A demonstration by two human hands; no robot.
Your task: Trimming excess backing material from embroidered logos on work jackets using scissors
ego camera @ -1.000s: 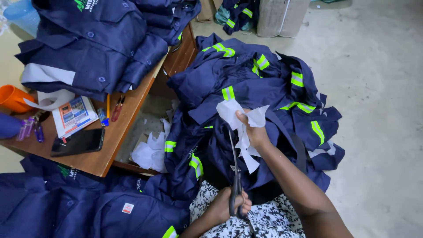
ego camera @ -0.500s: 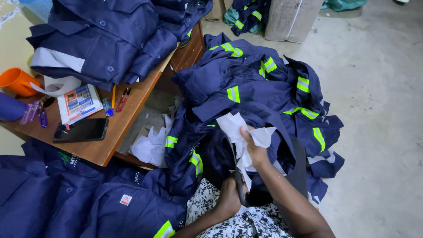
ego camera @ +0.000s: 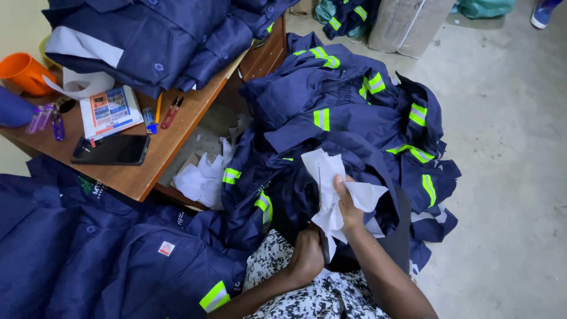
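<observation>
While the right hand (ego camera: 348, 210) pinches a crumpled piece of white fabric (ego camera: 333, 192) between fingers and thumb, the left hand (ego camera: 307, 257) is closed round the handles of a pair of scissors (ego camera: 321, 218), whose blades run up along the edge of that fabric; all of this sits over the person's lap, which is covered in a black-and-white patterned cloth (ego camera: 307, 292). In this single head view the fabric lies just above a big heap of navy work garments (ego camera: 348, 112) with bright yellow-green reflective strips, spread across the concrete floor (ego camera: 508, 177). To the left, a wooden table (ego camera: 133, 177) bears a folded stack of navy shirts (ego camera: 159, 41), an orange cup (ego camera: 23, 71) whose inside I cannot see, a black phone (ego camera: 112, 149), a printed booklet (ego camera: 109, 110) and a pencil (ego camera: 158, 107). Under the table edge a low cardboard box (ego camera: 189, 159) holds loose white fabric scraps (ego camera: 204, 177). More navy garments (ego camera: 94, 248) lie piled at the lower left
</observation>
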